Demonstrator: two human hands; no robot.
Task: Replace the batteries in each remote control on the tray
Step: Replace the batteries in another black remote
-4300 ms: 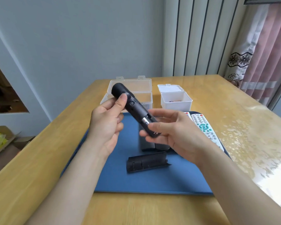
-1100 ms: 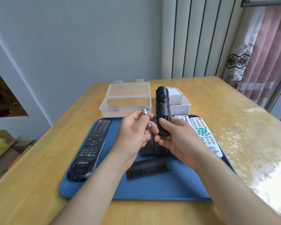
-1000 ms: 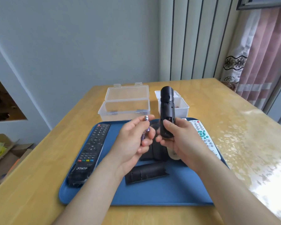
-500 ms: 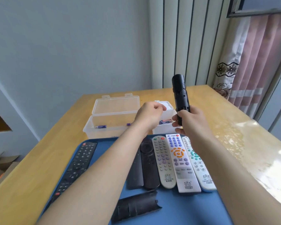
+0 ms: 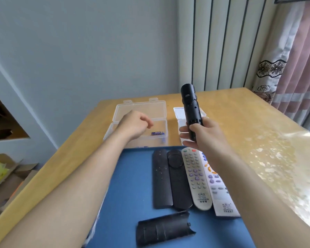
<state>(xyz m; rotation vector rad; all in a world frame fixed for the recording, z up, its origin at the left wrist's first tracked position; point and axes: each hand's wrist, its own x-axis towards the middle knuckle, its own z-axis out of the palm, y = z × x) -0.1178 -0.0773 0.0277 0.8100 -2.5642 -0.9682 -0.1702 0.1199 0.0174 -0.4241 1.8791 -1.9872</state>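
Note:
My right hand (image 5: 202, 136) grips a black remote (image 5: 191, 108) and holds it upright above the table, its open back towards me. The remote's black battery cover (image 5: 163, 230) lies loose on the blue tray (image 5: 132, 176). My left hand (image 5: 134, 126) hovers over the clear plastic box (image 5: 140, 106) with its fingers curled down, so the palm is hidden. A purple battery (image 5: 157, 133) lies in that box just right of the fingers. On the tray sit two black remotes (image 5: 161, 178), a grey remote (image 5: 195, 178) and a white remote (image 5: 220, 194), side by side.
A small white open box (image 5: 179, 113) stands behind the held remote. Both boxes sit on the wooden table (image 5: 258, 131) beyond the tray's far edge. A wall and curtains lie behind the table. Cardboard boxes (image 5: 7, 176) are on the floor to the left.
My left hand carried the batteries away from the remote, first over the small white box, then left over the clear box. A battery now lies there. My right hand raised the remote upright.

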